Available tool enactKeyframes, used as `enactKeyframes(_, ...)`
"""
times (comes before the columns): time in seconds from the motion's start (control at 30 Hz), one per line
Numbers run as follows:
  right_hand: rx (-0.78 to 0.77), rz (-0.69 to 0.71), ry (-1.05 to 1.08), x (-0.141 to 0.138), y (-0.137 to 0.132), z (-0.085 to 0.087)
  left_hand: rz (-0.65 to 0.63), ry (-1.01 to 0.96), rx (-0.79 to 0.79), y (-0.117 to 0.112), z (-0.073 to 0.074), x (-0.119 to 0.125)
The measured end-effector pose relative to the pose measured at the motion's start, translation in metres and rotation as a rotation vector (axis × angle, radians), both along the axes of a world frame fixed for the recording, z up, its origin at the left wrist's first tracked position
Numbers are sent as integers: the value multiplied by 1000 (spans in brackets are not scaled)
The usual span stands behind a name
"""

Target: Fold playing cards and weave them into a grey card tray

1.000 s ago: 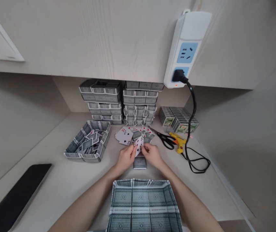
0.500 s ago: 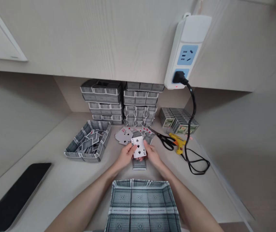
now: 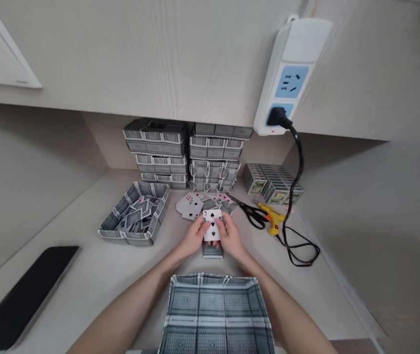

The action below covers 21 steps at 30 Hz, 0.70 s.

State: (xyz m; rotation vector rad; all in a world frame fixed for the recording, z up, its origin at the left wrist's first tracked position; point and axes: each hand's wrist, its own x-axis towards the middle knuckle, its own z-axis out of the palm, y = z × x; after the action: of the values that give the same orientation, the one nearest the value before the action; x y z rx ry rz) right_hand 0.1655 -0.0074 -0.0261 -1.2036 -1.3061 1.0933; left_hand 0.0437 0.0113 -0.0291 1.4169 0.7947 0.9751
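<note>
A three of spades playing card [image 3: 212,231] is held face up between my two hands above the table. My left hand [image 3: 195,235] grips its left side, thumb on the face. On the right side, my right hand [image 3: 230,234] holds it the same way, thumb pressed near the middle. Whether more cards lie beneath it I cannot tell. Just below my fingertips sits a stack of cards [image 3: 212,251], backs up. Loose cards [image 3: 189,205], some face up and some face down, are spread behind my hands. Close to my body stands a box made of playing cards [image 3: 213,307].
An open card box [image 3: 136,241] with loose cards inside stands at left, near a black flat device [image 3: 29,295]. Stacked card boxes [image 3: 215,169] rise at the back. Scissors [image 3: 254,216], a yellow glue gun [image 3: 274,219] with its cord, and several card packs [image 3: 274,182] lie right.
The three of spades has been turned from tilted to nearly upright. My right thumb has moved inward over its face. The view has shifted slightly.
</note>
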Motion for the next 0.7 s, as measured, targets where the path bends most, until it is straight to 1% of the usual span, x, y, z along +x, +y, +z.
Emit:
enactKeyframes(0.1,-23,8,26,-1,0,1,91,32,14,-1,-2,1)
enactKeyframes(0.2,-9,-14,-3,-1,0,3,186,76,30,-3,-3,2)
enactKeyframes(0.33,136,-119,-144,1,0,4,284,150,85,-4,-1,1)
enactKeyframes(0.4,177,-129,-157,2,0,4,307,173,123,-4,-1,0)
enactKeyframes(0.5,159,-101,-62,2,1,3,329,139,156,-4,0,0)
enactKeyframes(0.63,89,-60,66,-1,1,3,304,10,107,-3,-2,0)
enactKeyframes(0.7,65,-46,99,-1,1,3,291,-16,83,-2,-4,0)
